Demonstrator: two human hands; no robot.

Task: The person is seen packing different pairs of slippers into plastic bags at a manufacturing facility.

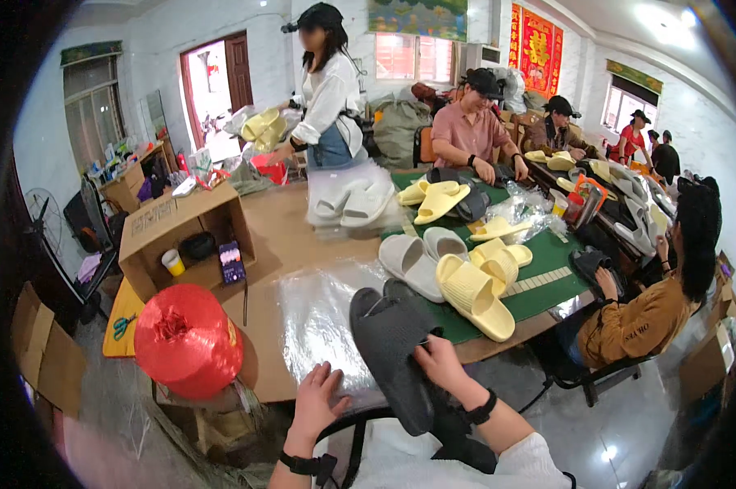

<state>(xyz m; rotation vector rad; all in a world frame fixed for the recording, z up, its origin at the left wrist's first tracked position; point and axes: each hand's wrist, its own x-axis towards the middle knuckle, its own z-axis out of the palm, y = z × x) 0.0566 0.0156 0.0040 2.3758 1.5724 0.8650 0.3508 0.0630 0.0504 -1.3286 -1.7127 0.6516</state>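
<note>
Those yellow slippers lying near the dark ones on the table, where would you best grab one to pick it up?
Take the nearest yellow slipper by its wide strap, coming from above with the right hand. It lies sole down, so the arched strap stands up and gives the fingers something to hook. Its flat sole edges sit tight against the green mat and neighbouring slippers.
</note>
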